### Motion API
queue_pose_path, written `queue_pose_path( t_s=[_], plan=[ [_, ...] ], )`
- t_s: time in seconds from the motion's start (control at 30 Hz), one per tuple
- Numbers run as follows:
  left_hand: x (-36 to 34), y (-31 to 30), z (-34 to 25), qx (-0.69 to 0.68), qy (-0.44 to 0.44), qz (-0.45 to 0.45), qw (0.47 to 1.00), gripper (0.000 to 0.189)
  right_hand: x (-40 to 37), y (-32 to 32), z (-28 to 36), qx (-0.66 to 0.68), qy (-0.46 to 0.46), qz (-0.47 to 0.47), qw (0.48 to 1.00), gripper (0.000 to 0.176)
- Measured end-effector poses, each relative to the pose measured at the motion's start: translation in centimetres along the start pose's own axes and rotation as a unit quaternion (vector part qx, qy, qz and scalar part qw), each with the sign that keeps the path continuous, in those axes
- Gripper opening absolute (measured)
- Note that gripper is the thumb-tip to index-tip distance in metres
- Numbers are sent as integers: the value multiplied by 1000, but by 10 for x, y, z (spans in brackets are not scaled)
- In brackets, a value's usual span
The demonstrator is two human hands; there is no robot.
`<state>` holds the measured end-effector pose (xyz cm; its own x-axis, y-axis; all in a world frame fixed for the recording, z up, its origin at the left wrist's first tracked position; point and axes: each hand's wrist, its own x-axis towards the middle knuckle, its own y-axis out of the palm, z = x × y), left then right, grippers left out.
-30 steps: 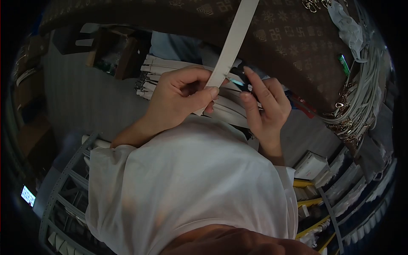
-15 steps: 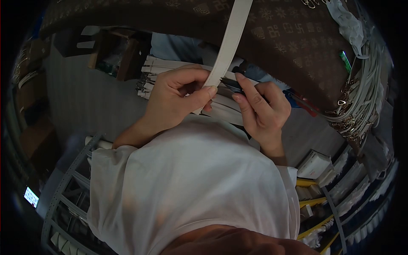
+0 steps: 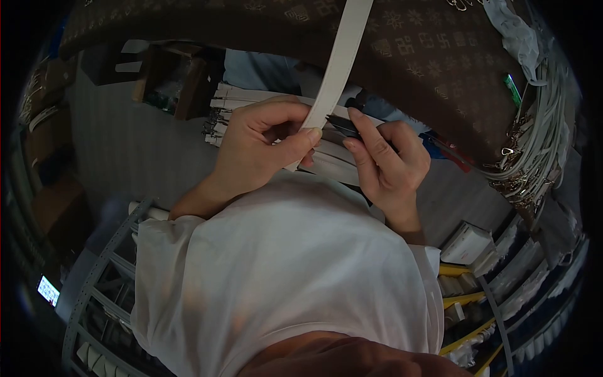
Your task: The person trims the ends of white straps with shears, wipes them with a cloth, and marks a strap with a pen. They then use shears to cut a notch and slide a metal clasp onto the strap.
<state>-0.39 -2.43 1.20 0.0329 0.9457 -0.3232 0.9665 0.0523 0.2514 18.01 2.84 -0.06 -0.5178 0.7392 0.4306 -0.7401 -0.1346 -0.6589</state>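
Note:
A long white strap [image 3: 342, 56] with stitched edges runs down from the top of the view. My left hand [image 3: 267, 135] pinches it close to its lower end, between thumb and fingers. In my right hand [image 3: 392, 157] is a small black pointed tool [image 3: 343, 126], gripped between thumb and fingers. Its tip lies at the strap's right edge, just above my left thumb; whether it touches cannot be made out. Behind my hands lies a bundle of white straps [image 3: 235, 95] with metal clasps at their left ends.
A brown patterned cloth [image 3: 433, 69] covers the surface ahead. Many pale straps with gold-coloured clasps [image 3: 524, 169] hang at the right. An open brown box [image 3: 191, 85] stands at the left. Metal shelving [image 3: 100, 276] is at lower left, yellow-edged shelves [image 3: 465, 298] at lower right.
Both hands, the strap and the tool keep nearly the same place. The surroundings shift very slightly in the view.

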Motion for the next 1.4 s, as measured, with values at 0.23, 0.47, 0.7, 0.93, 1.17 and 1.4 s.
queue_pose_path(
  t_s=[0.23,0.47,0.7,0.93,1.17,1.4],
  plan=[
    [1,1,-1,-4,-1,10,1000,10,-1,0,-2,49,24,-1,999,36],
    [1,1,1,2,10,11,1000,11,-2,0,-3,36,18,-4,999,36],
    [1,1,-1,18,12,2,1000,10,-3,1,1,3,11,-6,1000,37],
    [1,-2,-1,-14,-4,10,1000,10,-7,5,4,-16,13,-17,1000,37],
    [2,-1,-1,-38,-12,8,999,13,-7,5,2,-42,-28,-38,998,36],
    [2,-2,-5,-57,-80,2,995,20,-2,-2,1,110,124,-42,985,31]
  ],
)
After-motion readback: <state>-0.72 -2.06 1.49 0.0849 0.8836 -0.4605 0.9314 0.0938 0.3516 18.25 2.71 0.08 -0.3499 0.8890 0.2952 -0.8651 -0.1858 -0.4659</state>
